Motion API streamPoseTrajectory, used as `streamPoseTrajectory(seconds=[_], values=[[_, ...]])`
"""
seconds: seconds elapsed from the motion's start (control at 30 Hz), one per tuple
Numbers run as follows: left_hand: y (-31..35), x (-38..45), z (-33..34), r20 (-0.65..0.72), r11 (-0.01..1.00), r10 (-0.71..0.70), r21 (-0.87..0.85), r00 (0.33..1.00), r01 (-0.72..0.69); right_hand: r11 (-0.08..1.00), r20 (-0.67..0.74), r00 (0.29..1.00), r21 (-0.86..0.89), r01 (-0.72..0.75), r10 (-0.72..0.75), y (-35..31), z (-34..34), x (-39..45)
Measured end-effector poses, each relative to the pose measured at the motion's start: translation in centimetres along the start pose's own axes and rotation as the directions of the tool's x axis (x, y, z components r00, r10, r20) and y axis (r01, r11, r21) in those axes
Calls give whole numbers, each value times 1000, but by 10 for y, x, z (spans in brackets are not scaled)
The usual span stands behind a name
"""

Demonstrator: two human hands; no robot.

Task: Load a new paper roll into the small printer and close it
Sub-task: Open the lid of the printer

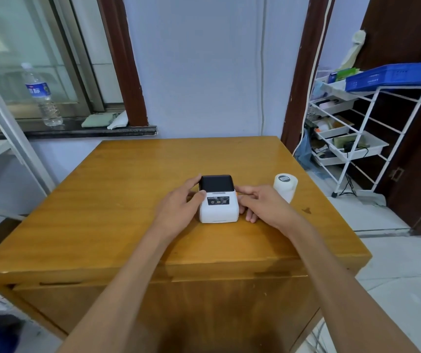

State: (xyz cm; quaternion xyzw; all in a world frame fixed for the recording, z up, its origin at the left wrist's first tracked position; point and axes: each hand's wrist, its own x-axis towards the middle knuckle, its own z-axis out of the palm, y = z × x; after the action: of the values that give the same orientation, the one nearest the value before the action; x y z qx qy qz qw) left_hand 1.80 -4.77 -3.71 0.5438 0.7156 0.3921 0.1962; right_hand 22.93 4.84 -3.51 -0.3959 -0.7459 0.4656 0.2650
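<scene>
Two hands bracket the printer (219, 200) mid-counter (128, 200). Left hand (179, 203) grips its left side, thumb on the front edge. Lid looks shut, so opening seems to be the step in hand. Right hand (257, 201) loosely cups the right side, fingers at the orange tab. Paper roll (285, 186) stands just right, untouched. Next: release the lid, then fetch the roll.

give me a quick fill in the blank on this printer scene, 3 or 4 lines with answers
1. The small printer sits on the wooden table with its dark lid ____.
2. The left hand and right hand rest on opposite ____ of the printer.
3. The white paper roll stands on the table to the ____ of the printer.
4. A clear plastic ____ stands on the window sill.

Missing words: closed; sides; right; bottle
</scene>
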Motion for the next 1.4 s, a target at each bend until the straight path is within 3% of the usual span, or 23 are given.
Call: streamPoseTrajectory(seconds=[0.67,1.0,1.23,1.4], values=[[-3,3,2,17,992,-35,-123,999,36,996,-21,999,-86,29,-31,-1,4,0],[-4,5,3,-5,999,5,-46,1000,-6,980,-49,996,-185,68,-78,0,5,-2],[-3,3,2,-10,1000,5,-31,1000,-6,914,-85,985,-392,106,-150,-2,12,-5],[-3,3,2,-25,1000,12,-16,1000,-12,984,-149,988,-176,9,-36,-5,12,-6]])
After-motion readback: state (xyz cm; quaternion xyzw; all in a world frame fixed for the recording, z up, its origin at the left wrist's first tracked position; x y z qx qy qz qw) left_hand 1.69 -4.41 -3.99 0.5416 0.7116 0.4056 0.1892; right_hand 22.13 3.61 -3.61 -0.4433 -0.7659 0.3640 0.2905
